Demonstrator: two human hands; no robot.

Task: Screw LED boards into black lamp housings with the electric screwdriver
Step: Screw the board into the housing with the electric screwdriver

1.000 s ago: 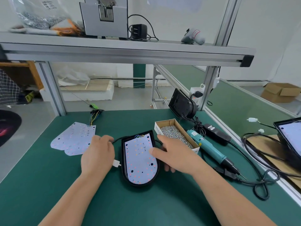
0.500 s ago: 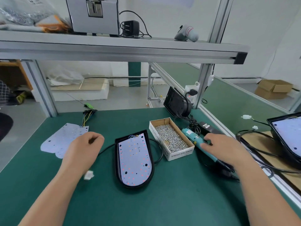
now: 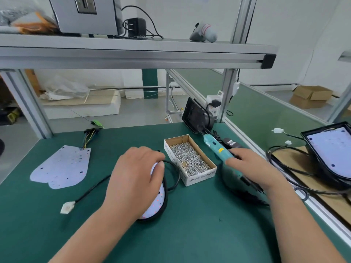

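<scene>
Board pinned, driver in hand.
LED board (image 3: 158,202) sits in black housing (image 3: 165,198) at desk (image 3: 199,234) centre, now under left grip (image 3: 136,179), which lies slack on top, grasping nothing; it was off at 9 o'clock. Right grip (image 3: 252,168) now clasps electric screwdriver (image 3: 218,149) at 3 o'clock, past screw box (image 3: 190,160). Screwing prob. next.

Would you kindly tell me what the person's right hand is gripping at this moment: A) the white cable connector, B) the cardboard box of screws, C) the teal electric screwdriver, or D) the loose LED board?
C: the right hand curls its fingers round the teal electric screwdriver, just right of the box of screws.
</scene>
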